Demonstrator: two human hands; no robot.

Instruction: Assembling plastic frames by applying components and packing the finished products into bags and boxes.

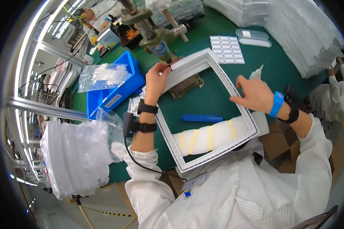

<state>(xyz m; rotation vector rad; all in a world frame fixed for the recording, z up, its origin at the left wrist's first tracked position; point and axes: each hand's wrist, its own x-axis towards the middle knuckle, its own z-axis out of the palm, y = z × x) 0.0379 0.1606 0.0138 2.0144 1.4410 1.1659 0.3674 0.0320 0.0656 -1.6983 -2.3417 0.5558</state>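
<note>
A white rectangular plastic frame [236, 89] lies tilted in front of me, its far side under the head of a green hand press [158, 44]. My left hand [156, 82] is at the frame's far left corner, fingers curled and pinched close to the press tip; whatever is between the fingertips is too small to make out. Over the frame's right side, my right hand [254, 93] has thumb and forefinger apart, holding nothing visible. A white foam roll [202, 137] with yellow tape bands sits under the frame's near side. Through the opening a blue pen-shaped tool [201, 118] shows on the green mat.
Left of the frame stands a blue bin [114, 99] with a clear bag [105, 76] of small white parts. Plastic-wrapped stacks [76, 156] flank the near left and far right. A label sheet [227, 49] lies beyond the frame. Other people work at the far left and right.
</note>
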